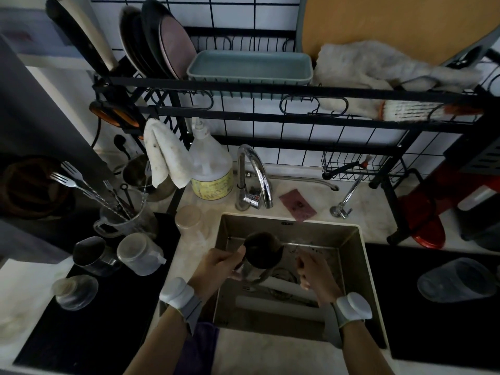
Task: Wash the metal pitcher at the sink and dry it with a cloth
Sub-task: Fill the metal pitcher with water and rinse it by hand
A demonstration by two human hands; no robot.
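Left hand (216, 266) grips the metal pitcher (261, 255) over the sink (350, 247), right hand (315, 270) beside.

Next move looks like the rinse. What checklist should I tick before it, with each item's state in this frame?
1. Left hand grips the dark metal pitcher: ok.
2. Pitcher held above the steel sink: ok.
3. Water running from the curved chrome faucet: not ok, no stream shows.
4. Right hand free to work the tap: cannot tell; its fingers are curled and the picture is dim.
5. White cloth for drying hangs on the rack: ok.
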